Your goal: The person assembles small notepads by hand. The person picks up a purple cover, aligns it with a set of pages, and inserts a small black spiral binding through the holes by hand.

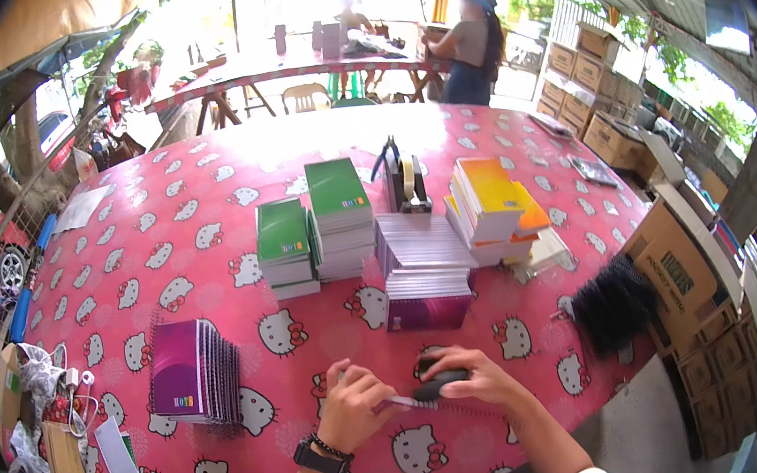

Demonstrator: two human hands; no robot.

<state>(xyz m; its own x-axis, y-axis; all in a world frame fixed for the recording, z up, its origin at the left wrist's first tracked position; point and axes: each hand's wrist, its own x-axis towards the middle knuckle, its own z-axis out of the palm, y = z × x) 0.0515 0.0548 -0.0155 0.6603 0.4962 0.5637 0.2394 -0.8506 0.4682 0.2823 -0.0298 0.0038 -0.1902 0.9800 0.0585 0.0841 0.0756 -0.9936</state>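
My left hand (357, 405), with a dark watch and beaded band at the wrist, is closed at the near middle of the table. Its thumb side meets a thin, white-edged piece (408, 402), too small to name surely. Beside it my right hand (477, 380) curls over a smooth black rounded object (441, 384). A thin spiral coil (471, 409) runs out below the right hand. Beyond my hands stands a stack of purple notebooks (426, 314) with pale page edges. Left of my hands, spiral-bound purple notebooks (178, 370) form another pile.
Green notebooks (335, 190) and yellow-orange notebooks (488, 187) are stacked farther back, near a tape dispenser (408, 185) and pliers (385, 158). Black coils (613, 302) lie at the right edge beside cardboard boxes (680, 266). A person (473, 45) stands at the far table (255, 74).
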